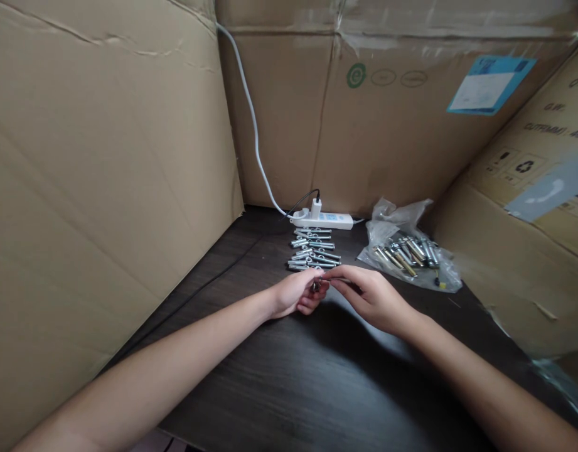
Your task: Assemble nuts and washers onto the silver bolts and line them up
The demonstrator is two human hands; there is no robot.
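- Even, moderate light from above; the dark table (317, 376) carries a pale sheen near its middle.
- Soft shadow fills the far corner.
- Wide-angle bending and motion blur smear the right edge and cardboard boxes (528, 238).

Dark wood table (289, 376), cardboard boxes (105, 188) around.

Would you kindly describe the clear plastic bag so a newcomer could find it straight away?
Start at the dark wooden table walled in by cardboard boxes. Right of the white power strip lies the clear plastic bag, crumpled. Unlike the loose bolts laid beside it, its bolts are wrapped.
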